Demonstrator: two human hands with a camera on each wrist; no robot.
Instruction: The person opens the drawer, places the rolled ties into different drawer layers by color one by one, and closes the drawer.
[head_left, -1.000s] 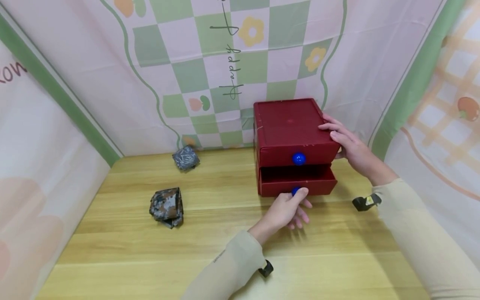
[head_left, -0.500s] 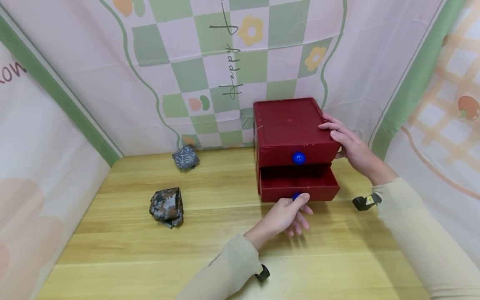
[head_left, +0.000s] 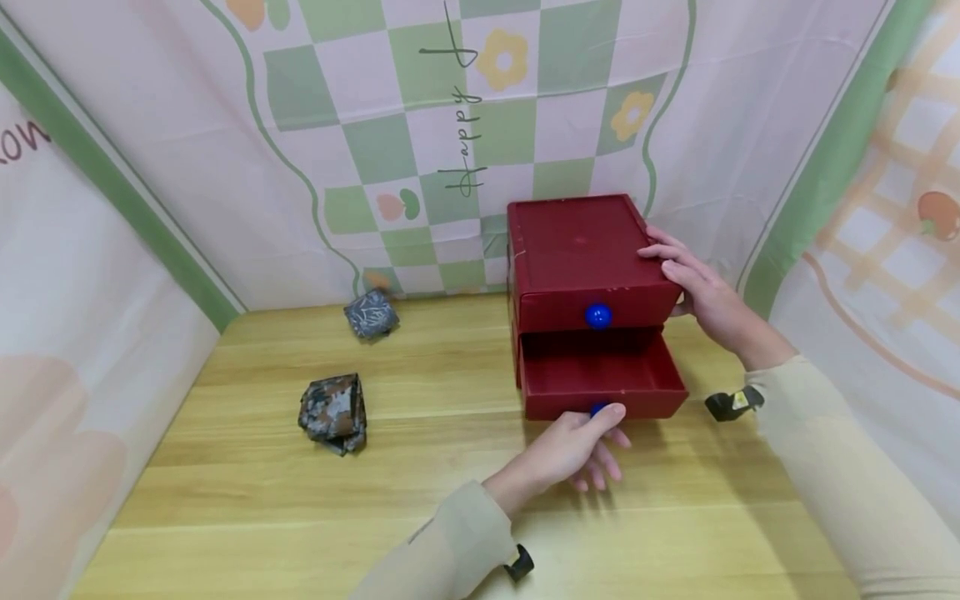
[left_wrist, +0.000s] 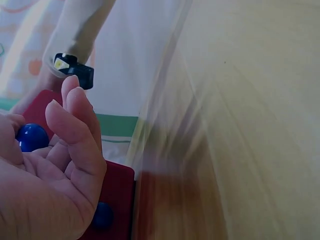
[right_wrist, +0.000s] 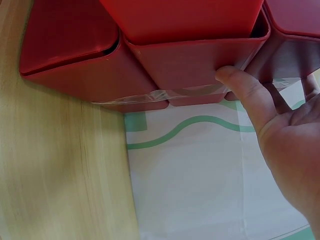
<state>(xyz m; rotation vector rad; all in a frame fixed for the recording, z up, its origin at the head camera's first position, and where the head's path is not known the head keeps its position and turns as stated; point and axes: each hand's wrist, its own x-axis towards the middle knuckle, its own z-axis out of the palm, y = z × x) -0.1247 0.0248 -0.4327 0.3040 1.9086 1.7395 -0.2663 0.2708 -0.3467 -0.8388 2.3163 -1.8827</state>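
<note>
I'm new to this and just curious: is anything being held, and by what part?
The open drawer is held by its blue knob in the left hand. The right hand rests against the red drawer cabinet at its right side.

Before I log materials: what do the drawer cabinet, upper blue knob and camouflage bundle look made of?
Drawer cabinet: probably plastic, satin; smooth, thin-looking walls with rounded edges.
Upper blue knob: likely plastic, glossy; sharp highlight, though lacquered wood stays possible.
Camouflage bundle: probably folded fabric, slight sheen; creases and layered edges, exact fibre unclear.
</note>
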